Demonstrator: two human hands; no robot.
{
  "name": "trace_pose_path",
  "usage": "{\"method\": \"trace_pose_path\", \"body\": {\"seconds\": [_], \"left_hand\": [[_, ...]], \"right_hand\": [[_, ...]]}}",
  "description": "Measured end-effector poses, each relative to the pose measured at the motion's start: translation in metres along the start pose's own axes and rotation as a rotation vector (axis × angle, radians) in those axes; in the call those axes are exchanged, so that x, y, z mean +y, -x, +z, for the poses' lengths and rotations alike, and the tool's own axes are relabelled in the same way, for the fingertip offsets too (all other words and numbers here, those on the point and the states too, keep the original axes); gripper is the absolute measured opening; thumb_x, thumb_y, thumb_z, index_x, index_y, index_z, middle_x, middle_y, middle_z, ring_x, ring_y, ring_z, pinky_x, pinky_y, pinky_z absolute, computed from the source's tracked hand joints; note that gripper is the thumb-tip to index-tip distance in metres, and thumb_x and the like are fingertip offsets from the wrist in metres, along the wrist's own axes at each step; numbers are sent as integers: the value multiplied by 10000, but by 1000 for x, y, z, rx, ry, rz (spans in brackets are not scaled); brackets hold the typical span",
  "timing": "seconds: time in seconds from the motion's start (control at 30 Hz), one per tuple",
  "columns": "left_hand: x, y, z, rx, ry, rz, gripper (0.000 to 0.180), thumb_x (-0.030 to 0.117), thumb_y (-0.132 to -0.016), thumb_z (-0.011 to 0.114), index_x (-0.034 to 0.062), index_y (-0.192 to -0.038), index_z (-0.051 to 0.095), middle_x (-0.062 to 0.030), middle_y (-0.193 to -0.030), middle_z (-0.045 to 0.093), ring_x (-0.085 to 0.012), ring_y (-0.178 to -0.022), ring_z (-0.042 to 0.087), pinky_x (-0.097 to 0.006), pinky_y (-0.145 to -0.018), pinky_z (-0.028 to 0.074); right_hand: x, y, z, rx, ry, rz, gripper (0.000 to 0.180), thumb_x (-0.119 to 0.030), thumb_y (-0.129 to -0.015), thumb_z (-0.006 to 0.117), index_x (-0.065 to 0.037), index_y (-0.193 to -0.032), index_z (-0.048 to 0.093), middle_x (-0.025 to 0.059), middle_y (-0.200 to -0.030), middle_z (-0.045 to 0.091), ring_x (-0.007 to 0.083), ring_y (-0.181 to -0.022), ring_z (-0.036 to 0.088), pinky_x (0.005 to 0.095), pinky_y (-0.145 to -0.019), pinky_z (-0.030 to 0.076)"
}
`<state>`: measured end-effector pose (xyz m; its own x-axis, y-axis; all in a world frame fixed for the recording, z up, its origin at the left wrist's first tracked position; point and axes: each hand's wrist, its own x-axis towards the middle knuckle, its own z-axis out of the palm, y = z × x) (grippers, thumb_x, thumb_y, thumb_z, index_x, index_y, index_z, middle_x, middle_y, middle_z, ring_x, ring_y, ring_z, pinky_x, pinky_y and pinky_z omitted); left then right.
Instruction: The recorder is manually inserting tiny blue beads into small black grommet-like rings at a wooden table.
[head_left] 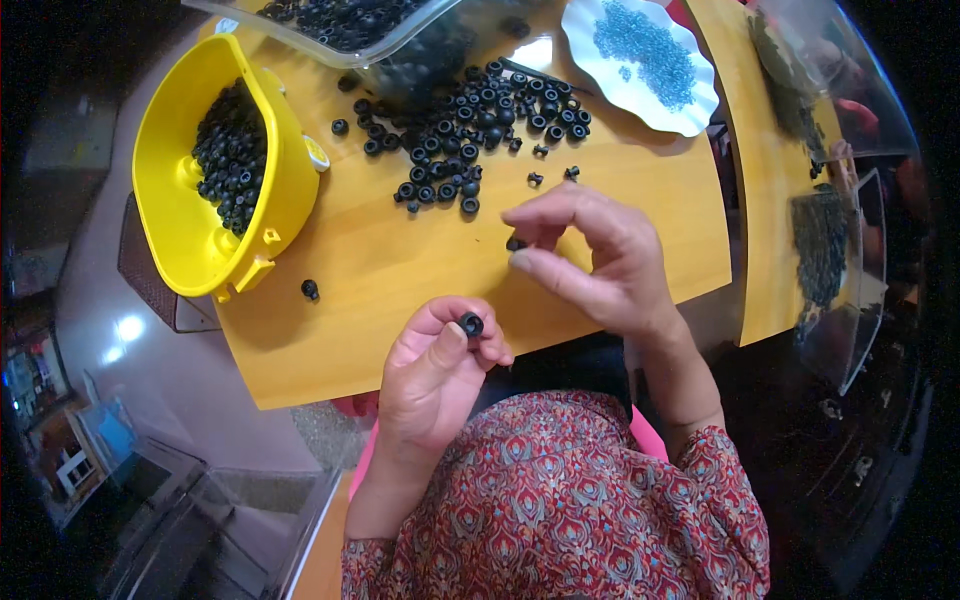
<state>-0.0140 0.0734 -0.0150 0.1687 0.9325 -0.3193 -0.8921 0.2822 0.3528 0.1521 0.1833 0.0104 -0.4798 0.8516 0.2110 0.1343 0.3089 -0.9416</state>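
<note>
Near the table's front edge, my left hand pinches a small black ring-shaped cap between thumb and fingers, its hollow side facing up. Farther right and higher, my right hand grips a small black plastic piece between thumb and fingertips. The two pieces are apart. Just beyond my right hand lie a few small black spool-like pieces. A loose pile of black round caps spreads over the table behind them.
A yellow tub with many black parts stands at the left, a single black part beside it. A clear container of black parts is at the back. A white scalloped plate holds clear bluish bits. Clear bins stand far right.
</note>
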Motion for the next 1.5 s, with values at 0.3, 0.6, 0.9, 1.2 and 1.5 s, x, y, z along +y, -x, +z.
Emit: {"method": "trace_pose_path", "body": {"seconds": [0.3, 0.6, 0.9, 1.2, 1.5], "left_hand": [[-8, 13, 12, 1, 4, -11, 201, 135, -918, 577, 20, -1081, 559, -95, -943, 606, -177, -810, 555, -370, -815, 458], [-12, 29, 22, 15, -41, 25, 199, 136, -920, 576, 10, -1074, 574, -96, -921, 620, -176, -796, 559, -356, -810, 469], [-16, 38, 24, 12, -59, 30, 199, 120, -908, 593, 5, -1071, 585, -95, -908, 631, -175, -786, 568, -355, -801, 478], [-19, 40, 32, 84, -140, 46, 192, 74, -901, 592, -28, -1064, 585, -111, -922, 641, -171, -785, 595, -307, -791, 491], [-21, 40, 32, 145, -243, 97, 200, 54, -886, 609, -44, -1059, 588, -107, -927, 646, -166, -794, 604, -282, -775, 497]], "right_hand": [[-23, 40, 9, -83, -737, 328, 226, 38, -815, 621, 55, -1040, 640, 142, -936, 637, 203, -892, 620, 289, -792, 487], [-25, 60, 14, -44, -1003, 466, 235, 41, -850, 596, 61, -1083, 603, 181, -982, 656, 218, -892, 656, 316, -801, 543], [-24, 71, 18, -4, -1162, 423, 206, 18, -825, 643, 40, -1027, 610, 156, -953, 651, 206, -877, 646, 302, -781, 536], [-29, 74, 22, 70, -792, 232, 192, 80, -724, 711, 38, -904, 657, 116, -910, 603, 164, -823, 593, 261, -723, 491], [-31, 71, 15, 36, -188, -24, 181, -22, -725, 737, -19, -899, 687, 78, -800, 627, 195, -745, 621, 292, -661, 490]]}}
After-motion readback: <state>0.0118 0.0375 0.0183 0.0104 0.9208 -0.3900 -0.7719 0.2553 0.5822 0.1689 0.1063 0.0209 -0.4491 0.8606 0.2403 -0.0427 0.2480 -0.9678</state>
